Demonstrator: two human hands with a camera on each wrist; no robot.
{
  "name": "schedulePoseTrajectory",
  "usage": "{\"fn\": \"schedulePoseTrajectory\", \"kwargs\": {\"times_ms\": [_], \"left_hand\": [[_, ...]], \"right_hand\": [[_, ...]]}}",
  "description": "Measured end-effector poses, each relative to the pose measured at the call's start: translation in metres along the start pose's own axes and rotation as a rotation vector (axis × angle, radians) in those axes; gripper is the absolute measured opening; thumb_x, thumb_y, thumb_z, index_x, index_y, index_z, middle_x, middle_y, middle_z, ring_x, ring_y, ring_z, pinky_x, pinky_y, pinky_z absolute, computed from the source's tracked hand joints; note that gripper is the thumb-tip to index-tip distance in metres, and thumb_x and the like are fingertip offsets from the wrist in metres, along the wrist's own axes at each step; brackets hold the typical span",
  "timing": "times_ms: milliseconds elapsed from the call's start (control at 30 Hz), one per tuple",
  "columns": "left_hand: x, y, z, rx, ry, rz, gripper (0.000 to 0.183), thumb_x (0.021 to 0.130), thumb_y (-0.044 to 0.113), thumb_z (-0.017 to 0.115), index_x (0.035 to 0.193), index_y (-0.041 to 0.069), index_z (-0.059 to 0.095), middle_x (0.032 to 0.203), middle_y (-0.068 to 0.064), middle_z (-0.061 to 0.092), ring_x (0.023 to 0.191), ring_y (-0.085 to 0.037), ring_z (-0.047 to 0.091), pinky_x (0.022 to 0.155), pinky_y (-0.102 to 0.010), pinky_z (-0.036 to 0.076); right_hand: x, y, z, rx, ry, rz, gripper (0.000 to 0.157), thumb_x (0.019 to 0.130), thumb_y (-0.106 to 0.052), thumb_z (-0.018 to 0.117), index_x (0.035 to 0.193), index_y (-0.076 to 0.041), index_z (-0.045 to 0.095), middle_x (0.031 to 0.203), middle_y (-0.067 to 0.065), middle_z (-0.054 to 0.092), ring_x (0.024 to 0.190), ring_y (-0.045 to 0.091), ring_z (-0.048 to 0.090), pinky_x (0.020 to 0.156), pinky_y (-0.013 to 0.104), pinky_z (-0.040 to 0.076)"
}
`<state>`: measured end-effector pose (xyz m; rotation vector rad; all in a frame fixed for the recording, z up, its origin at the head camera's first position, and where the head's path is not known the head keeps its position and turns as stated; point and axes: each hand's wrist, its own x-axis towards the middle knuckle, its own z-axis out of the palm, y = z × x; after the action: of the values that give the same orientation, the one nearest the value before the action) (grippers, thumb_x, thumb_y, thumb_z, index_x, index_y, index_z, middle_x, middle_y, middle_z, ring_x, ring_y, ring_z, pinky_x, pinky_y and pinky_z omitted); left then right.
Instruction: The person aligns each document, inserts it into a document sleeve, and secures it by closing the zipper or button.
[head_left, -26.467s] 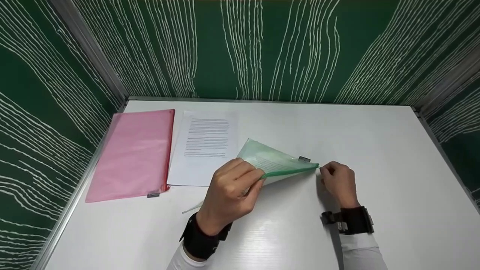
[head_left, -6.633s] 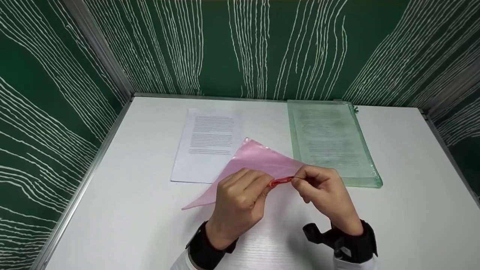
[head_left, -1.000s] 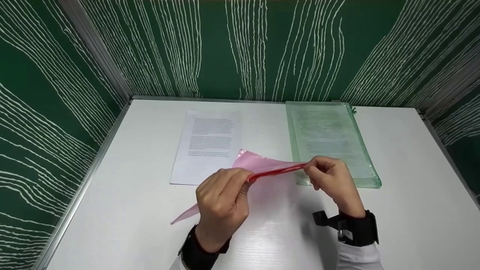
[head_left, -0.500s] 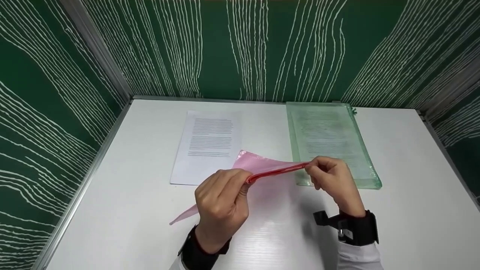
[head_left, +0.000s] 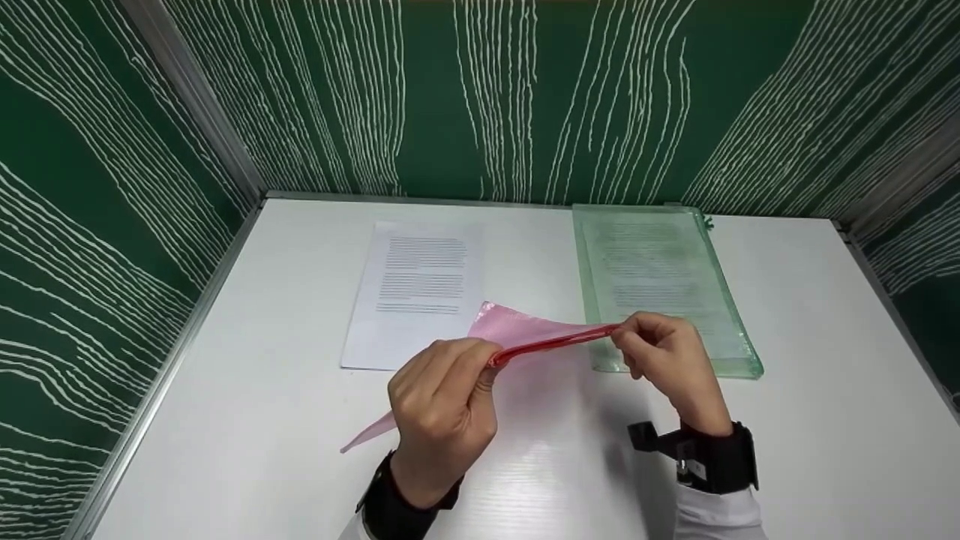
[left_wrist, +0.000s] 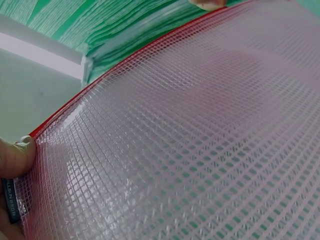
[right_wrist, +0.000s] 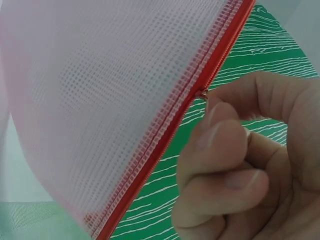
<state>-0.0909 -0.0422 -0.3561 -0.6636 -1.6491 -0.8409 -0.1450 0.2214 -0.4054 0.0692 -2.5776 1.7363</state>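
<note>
Pinched by the left hand (head_left: 442,420) at its zip's (head_left: 559,343) left end and by the right hand (head_left: 673,367) at the pull (right_wrist: 204,96), the pink pouch (head_left: 504,324), over the middle of the table (head_left: 262,337), looks light and floppy (slick, perhaps), best held along that zip.

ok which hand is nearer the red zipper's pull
Right: the right hand pinches the zipper pull, while the left hand grips the pink mesh zip pouch farther along the red zipper, away from the pull.
</note>
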Motion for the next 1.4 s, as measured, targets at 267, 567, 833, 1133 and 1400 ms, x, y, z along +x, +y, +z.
{"fn": "schedulePoseTrajectory", "kwargs": {"times_ms": [267, 567, 833, 1133, 1400], "left_hand": [[0.001, 0.000, -0.002, -0.002, 0.014, -0.011, 0.015, 0.099, 0.010, 0.068, 0.088, -0.001, 0.073, 0.077, -0.006, 0.069, 0.062, -0.017, 0.062, 0.057, -0.028, 0.053], [0.001, 0.001, -0.002, -0.007, 0.015, -0.012, 0.014, 0.098, 0.010, 0.069, 0.089, 0.000, 0.073, 0.077, -0.006, 0.069, 0.061, -0.017, 0.061, 0.056, -0.027, 0.052], [0.001, 0.002, -0.003, 0.002, 0.013, -0.014, 0.017, 0.099, 0.011, 0.068, 0.089, -0.001, 0.072, 0.077, -0.007, 0.068, 0.061, -0.017, 0.061, 0.056, -0.028, 0.052], [0.002, 0.002, -0.003, 0.008, 0.032, -0.015, 0.017, 0.099, 0.012, 0.068, 0.088, -0.001, 0.072, 0.077, -0.007, 0.068, 0.060, -0.017, 0.061, 0.056, -0.028, 0.053], [0.002, 0.001, -0.004, 0.016, 0.041, -0.018, 0.014, 0.098, 0.010, 0.070, 0.089, -0.001, 0.073, 0.077, -0.007, 0.068, 0.060, -0.018, 0.061, 0.057, -0.029, 0.053]], "right_hand": [[0.003, 0.003, -0.001, -0.033, 0.023, 0.027, 0.016, 0.095, -0.002, 0.062, 0.080, -0.001, 0.068, 0.059, 0.004, 0.054, 0.052, 0.015, 0.051, 0.049, 0.027, 0.038], [0.003, 0.005, -0.002, -0.046, 0.030, 0.016, 0.016, 0.095, -0.001, 0.061, 0.080, -0.001, 0.069, 0.059, 0.004, 0.054, 0.051, 0.015, 0.051, 0.049, 0.027, 0.039], [0.006, 0.010, -0.001, -0.055, 0.041, 0.020, 0.016, 0.095, -0.002, 0.061, 0.081, -0.001, 0.069, 0.058, 0.005, 0.054, 0.050, 0.015, 0.051, 0.048, 0.027, 0.038], [0.002, 0.007, -0.004, -0.050, 0.047, 0.037, 0.016, 0.096, -0.003, 0.061, 0.083, -0.001, 0.070, 0.060, 0.006, 0.055, 0.052, 0.015, 0.051, 0.050, 0.028, 0.040], [0.009, 0.012, -0.002, -0.066, 0.068, 0.023, 0.016, 0.094, -0.001, 0.061, 0.080, 0.001, 0.068, 0.059, 0.004, 0.054, 0.050, 0.013, 0.051, 0.047, 0.026, 0.040]]}}
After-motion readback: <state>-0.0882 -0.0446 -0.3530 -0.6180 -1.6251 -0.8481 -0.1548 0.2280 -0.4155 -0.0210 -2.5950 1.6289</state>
